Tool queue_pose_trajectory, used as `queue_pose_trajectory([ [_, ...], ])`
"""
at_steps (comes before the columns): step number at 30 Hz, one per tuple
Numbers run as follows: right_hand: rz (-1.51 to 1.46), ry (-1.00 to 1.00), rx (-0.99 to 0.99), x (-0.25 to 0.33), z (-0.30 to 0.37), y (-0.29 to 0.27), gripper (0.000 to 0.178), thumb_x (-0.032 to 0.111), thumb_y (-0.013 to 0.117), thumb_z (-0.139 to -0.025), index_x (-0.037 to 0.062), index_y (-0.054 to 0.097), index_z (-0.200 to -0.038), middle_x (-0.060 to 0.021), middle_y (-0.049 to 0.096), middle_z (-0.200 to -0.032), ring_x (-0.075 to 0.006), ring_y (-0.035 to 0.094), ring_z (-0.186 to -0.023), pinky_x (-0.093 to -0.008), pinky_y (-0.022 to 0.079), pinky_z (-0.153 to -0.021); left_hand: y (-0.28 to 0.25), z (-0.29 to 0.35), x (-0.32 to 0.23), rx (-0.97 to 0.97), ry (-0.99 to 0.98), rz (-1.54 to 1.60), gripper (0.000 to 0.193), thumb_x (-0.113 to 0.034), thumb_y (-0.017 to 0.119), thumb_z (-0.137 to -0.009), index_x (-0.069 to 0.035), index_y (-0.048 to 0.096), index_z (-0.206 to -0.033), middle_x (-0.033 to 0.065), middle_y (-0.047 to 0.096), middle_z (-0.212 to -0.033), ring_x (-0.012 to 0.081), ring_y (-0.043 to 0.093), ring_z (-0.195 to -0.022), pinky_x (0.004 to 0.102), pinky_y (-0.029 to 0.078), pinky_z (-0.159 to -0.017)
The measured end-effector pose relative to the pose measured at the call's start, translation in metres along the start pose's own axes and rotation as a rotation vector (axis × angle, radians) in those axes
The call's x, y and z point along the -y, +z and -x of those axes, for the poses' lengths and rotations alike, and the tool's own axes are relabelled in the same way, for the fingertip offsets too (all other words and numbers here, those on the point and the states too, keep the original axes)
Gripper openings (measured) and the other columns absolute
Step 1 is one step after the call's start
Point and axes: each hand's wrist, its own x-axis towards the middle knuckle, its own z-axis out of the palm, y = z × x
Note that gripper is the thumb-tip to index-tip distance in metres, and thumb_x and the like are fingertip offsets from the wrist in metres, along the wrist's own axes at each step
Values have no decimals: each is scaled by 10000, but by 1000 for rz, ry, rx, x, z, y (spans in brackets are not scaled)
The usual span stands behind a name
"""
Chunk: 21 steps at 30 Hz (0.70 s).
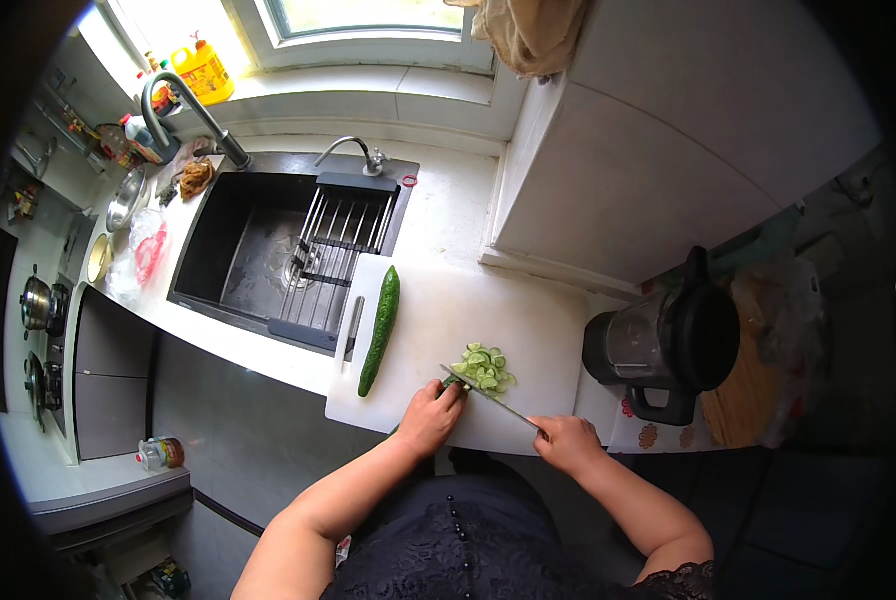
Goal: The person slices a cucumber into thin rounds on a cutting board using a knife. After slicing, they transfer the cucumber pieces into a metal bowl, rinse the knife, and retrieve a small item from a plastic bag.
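Observation:
My left hand (pixel 431 417) is closed around a partly cut cucumber (pixel 453 381) near the front edge of a white cutting board (pixel 528 310). Most of that cucumber is hidden under the fingers. In my right hand (pixel 570 443) is the handle of a kitchen knife (pixel 506 407). Its blade slants up to the left, beside the left fingertips and against the cut end. Just beyond the blade lies a small heap of thin cucumber slices (pixel 485 366). A whole green cucumber (pixel 379 330) rests lengthwise on the board's left side, apart from both hands.
Left of the board is a black sink (pixel 253 235) with a metal drying rack (pixel 340 235) across it. A blender (pixel 648 340) with a black lid and handle stands to the right. A tiled wall (pixel 618 190) rises behind it. Plastic bags (pixel 148 250) lie left of the sink.

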Motion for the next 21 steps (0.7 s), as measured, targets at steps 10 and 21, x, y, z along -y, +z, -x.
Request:
queue_pose_trajectory([
  [10, -34, 25, 23, -16, -29, 34, 323, 209, 564, -788, 217, 703, -1080, -127, 685, -824, -350, 660, -785, -465, 532, -725, -10, -3, -3, -23, 14, -44, 357, -120, 545, -771, -24, 640, -1102, 76, 569, -1144, 270, 529, -941, 330, 497, -796],
  [21, -46, -27, -42, -5, 2, 1, 308, 185, 575, -809, 197, 714, -1084, -133, 694, -847, -354, 664, -790, -461, 539, -737, -7, -3, -2, -8, 22, -39, 326, -123, 541, -784, -13, 650, -1070, 86, 571, -1121, 273, 519, -932, 324, 492, -784],
])
